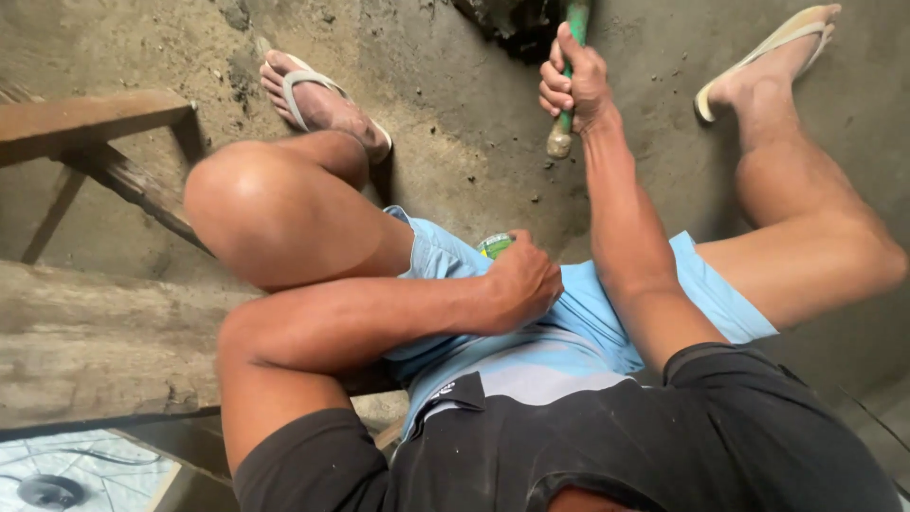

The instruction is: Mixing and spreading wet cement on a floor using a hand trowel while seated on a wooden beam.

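The right hand [574,83] is clenching a green-handled tool [567,90] upright over the bare concrete floor [455,142], while the left hand [523,283] is gripping a small green-and-white round container [494,246] (mostly hidden) against the light-blue shorts [578,322].

Right hand [573,83] is wrapped tight around a green-handled tool [567,90], its wooden butt end poking out below the fist, over the concrete floor [455,142]. Left hand [523,282] is closed on a small green-and-white object [494,246] in the lap, mostly hidden. Wooden bench [90,118] sits at left.
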